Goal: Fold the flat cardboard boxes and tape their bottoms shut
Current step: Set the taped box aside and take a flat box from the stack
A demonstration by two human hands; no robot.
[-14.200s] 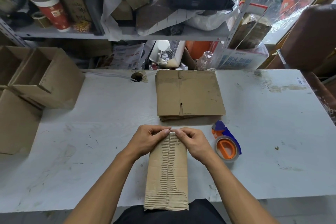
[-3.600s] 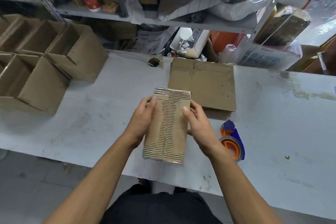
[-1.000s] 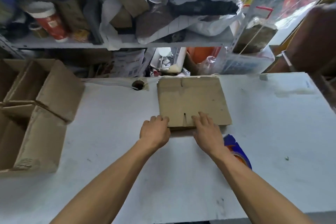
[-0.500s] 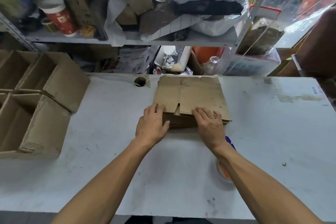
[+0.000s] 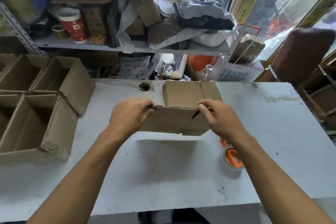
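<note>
fingers of both hands curl over the top edge of a flat cardboard box point(image 5: 174, 121), pinching it near its two upper corners: the left hand point(image 5: 130, 114) takes the left end, the right hand point(image 5: 217, 117) the right end, thumbs on the near face as far as i can tell. held this way, one hand at each end, the sheet hangs level in the air above the table point(image 5: 163, 178) and casts a soft square shadow on the bare patch just in front of the person. that grip looks like the start of pulling the blank open into a tube, so the bottom flaps can be folded (a judgement, since the sheet is still flat).

just to the right, partly hidden under the right forearm, lies the tape dispenser point(image 5: 231, 156) with its orange core, close enough to grab once the flaps are down. to the left, several finished boxes point(image 5: 36, 127) stand open side up in a cluster at the table's edge, probably parked there to keep the middle free for folding.

beyond the held sheet, the stack of flat boxes point(image 5: 190, 92) waits near the back edge of the table, within reach for the next one. next to it a round hole point(image 5: 144, 86) in the tabletop lets a thin cable through. farthest off, a cluttered shelf point(image 5: 127, 47) holds a red paper cup point(image 5: 72, 27), bags and cardboard scraps.
</note>
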